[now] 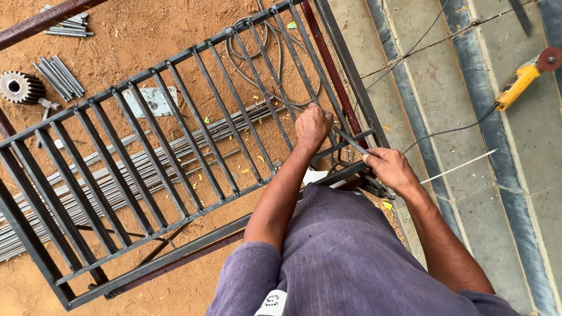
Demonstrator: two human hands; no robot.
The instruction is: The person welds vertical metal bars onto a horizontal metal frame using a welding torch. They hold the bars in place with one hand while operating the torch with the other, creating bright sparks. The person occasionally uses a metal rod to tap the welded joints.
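Observation:
A dark steel grille frame (175, 123) with several slanted bars lies over sandy ground. My left hand (312, 126) is closed around one of its bars near the frame's right end. My right hand (391, 168) grips a welding electrode holder (374, 186) at the frame's lower right corner; a thin white rod (459, 166) sticks out to the right from it. A short steel bar (351, 141) runs between my two hands. My purple shirt fills the lower middle.
An orange angle grinder (524, 76) with its cable lies on the concrete steps at right. Coiled cable (263, 52) sits under the grille. Loose steel rods (58, 77), a toothed gear (22, 88) and a flat plate (153, 100) lie on the sand at left.

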